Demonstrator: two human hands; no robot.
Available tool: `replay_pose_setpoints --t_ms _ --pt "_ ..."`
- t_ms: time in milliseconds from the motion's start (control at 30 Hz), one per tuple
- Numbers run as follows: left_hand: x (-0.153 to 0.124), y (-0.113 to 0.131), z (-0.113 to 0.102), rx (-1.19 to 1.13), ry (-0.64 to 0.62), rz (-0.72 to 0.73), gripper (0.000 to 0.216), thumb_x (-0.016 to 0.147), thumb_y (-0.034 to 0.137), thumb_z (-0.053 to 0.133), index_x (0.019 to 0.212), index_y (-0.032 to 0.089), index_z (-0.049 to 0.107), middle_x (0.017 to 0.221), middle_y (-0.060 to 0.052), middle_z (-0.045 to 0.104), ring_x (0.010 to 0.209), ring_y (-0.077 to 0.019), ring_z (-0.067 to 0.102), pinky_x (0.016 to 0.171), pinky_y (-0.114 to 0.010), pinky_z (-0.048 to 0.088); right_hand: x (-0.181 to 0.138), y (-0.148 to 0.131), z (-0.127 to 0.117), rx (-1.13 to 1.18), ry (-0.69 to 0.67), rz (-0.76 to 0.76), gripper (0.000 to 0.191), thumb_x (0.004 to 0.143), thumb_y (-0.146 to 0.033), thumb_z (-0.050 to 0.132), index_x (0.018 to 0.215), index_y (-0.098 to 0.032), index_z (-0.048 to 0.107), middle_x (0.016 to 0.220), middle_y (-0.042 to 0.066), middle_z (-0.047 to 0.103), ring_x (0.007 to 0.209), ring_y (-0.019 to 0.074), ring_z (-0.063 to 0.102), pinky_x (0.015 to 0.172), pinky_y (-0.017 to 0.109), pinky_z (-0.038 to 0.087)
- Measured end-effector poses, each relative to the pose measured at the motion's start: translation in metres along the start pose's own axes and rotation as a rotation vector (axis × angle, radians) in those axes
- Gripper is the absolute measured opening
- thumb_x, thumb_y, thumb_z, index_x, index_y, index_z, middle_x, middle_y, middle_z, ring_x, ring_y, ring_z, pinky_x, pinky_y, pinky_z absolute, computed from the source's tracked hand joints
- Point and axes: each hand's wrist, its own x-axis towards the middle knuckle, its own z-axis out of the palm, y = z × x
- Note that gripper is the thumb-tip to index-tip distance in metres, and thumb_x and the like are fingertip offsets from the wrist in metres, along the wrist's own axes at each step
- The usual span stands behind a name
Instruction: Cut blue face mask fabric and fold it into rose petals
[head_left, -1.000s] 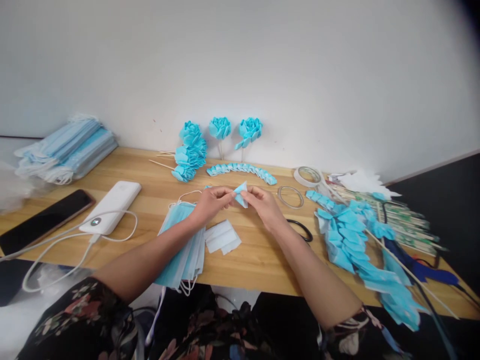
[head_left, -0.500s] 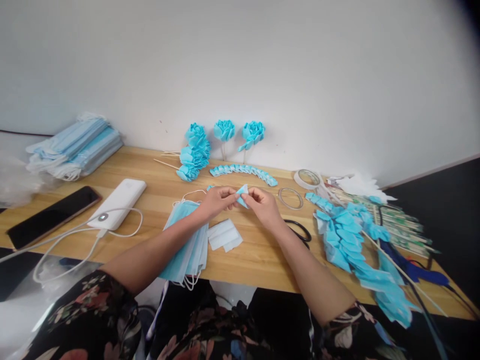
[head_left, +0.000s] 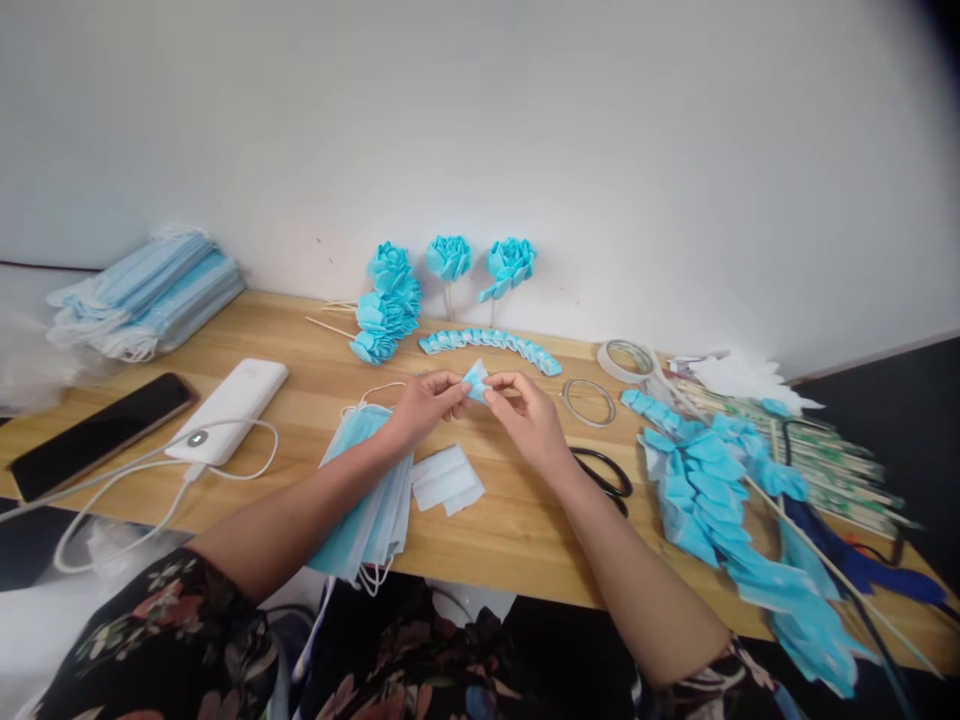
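Note:
Between my two hands, above the middle of the table, is a small folded piece of light blue mask fabric [head_left: 476, 380]. My left hand [head_left: 431, 402] pinches its left side with thumb and fingers. The right side is pinched by my right hand [head_left: 523, 405]. Just below them lie pale cut fabric pieces [head_left: 448, 478]. A stack of blue face masks [head_left: 364, 490] rests partly under my left forearm. Behind my hands is a curved strip of folded blue petals [head_left: 487, 342]. Black-handled scissors [head_left: 604, 474] lie beside my right forearm, their blades hidden.
Blue fabric flowers on sticks [head_left: 450, 260] stand by the wall. At left are more masks [head_left: 150, 290], a phone [head_left: 101, 432] and a cabled white power bank [head_left: 232, 405]. At right lie tape rolls [head_left: 626, 361], blue petal strips [head_left: 705, 480] and a blue-handled tool [head_left: 862, 565].
The folded piece has been turned in my fingers and shows a different face. My hands stay close together. The view has shifted slightly.

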Motion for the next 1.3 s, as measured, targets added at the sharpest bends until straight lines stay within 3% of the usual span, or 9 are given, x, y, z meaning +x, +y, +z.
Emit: replay_pose_setpoints --t_ms 333,633,1300 --pt "-0.0020 0.0000 0.0012 0.035 -0.024 0.012 0.037 0.073 0.050 0.071 0.072 0.013 0.067 0.061 -0.001 0.063 0.052 -0.0082 0.051 0.054 -0.022 0.041 0.0011 0.0045 0.0035 0.050 -0.025 0.078 0.018 0.082 -0.037 0.062 0.076 -0.020 0.061 0.079 0.002 0.068 0.071 0.0159 0.060 0.068 0.028 0.047" --pt "-0.0032 0.0035 -0.0005 0.029 -0.017 -0.010 0.038 0.071 0.051 0.072 0.070 0.013 0.068 0.058 -0.001 0.062 0.052 -0.0088 0.051 0.054 -0.023 0.041 0.0023 0.0049 0.0015 0.030 -0.073 0.085 0.015 0.082 -0.034 0.061 0.076 -0.021 0.061 0.075 0.001 0.065 0.066 0.0146 0.057 0.064 0.027 0.044" --pt "-0.0045 0.0060 0.0012 0.095 -0.034 -0.032 0.034 0.071 0.048 0.070 0.065 0.014 0.066 0.059 -0.002 0.063 0.052 -0.0089 0.049 0.053 -0.023 0.040 0.0017 0.0039 0.0021 -0.053 -0.007 0.085 0.013 0.078 -0.031 0.062 0.070 -0.021 0.059 0.067 0.000 0.061 0.060 0.0138 0.050 0.060 0.028 0.039"
